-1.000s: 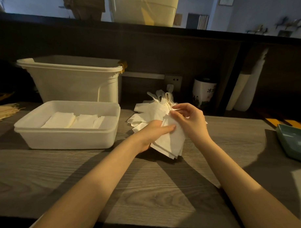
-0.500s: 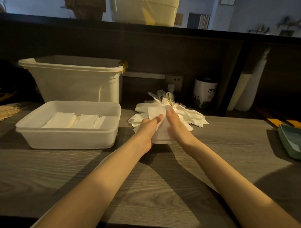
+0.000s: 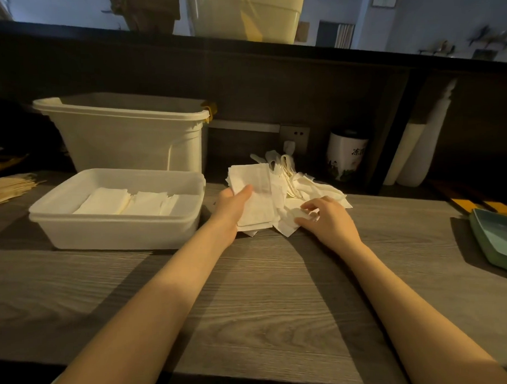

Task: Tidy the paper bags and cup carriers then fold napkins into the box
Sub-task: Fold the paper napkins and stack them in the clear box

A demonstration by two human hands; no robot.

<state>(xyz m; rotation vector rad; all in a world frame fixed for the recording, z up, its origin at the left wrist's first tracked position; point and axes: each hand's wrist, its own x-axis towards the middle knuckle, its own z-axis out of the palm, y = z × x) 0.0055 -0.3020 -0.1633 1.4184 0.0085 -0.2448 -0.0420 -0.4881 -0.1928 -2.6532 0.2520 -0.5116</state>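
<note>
1. At the desk (image 3: 250, 292), my left hand (image 3: 232, 202) held a folded napkin (image 3: 254, 197), thumb on top and fingers hidden beneath, its grip closed around the sheet's left edge just right of the box (image 3: 118, 225).

2. My right hand (image 3: 329, 218) rested on the loose pile (image 3: 309, 190), fingers curled, the grip pinching a crumpled sheet at the pile's near edge.

3. The box stood just beside the left hand, with folded napkins (image 3: 126, 200) already lying flat in its left and middle; the right end looked free.

4. Done well, I judged, the folded napkin should travel flat and go down in that free end, edges squared to its neighbours, the thumb letting go only once it lay still.

5. The risk, as I read it, was the fold springing open in transit, or the right hand dragging several sheets from the pile when one was wanted.

6. Behind the box stood a tub (image 3: 123, 133); a green tray (image 3: 498, 240) lay at far right.
</note>
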